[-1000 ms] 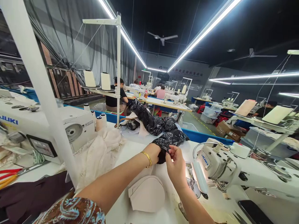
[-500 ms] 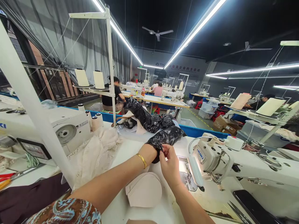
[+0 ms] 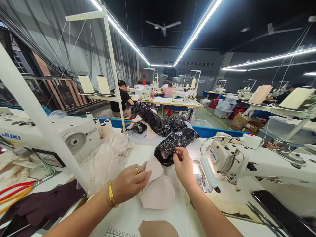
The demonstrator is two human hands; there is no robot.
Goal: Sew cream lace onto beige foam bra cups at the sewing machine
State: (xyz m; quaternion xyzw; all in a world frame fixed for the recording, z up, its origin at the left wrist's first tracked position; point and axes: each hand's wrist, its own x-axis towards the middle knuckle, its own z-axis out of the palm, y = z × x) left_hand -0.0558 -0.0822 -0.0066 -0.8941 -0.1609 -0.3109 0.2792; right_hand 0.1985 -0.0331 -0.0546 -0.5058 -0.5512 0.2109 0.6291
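My left hand [image 3: 132, 182] pinches a small pale rounded fabric piece [image 3: 153, 168], held just above larger pale cut pieces [image 3: 160, 194] lying on the white table. The fingertips of my right hand [image 3: 182, 161] grip the rim of a black plastic bag [image 3: 176, 143], whose mouth faces me, with something pale inside. Another pale brownish piece [image 3: 158, 228] lies at the bottom edge of the view.
A sewing machine [image 3: 237, 158] stands at the right, near a phone [image 3: 283, 210] and tweezers [image 3: 264, 217]. At the left are another machine [image 3: 74, 138], cream fabric [image 3: 108, 158] and scissors [image 3: 17, 192]. A seated person [image 3: 120, 100] is beyond.
My left hand has come out of the black bag toward me, now with a small pale piece in its fingers. My right hand still holds the bag's rim. The view has shifted slightly.
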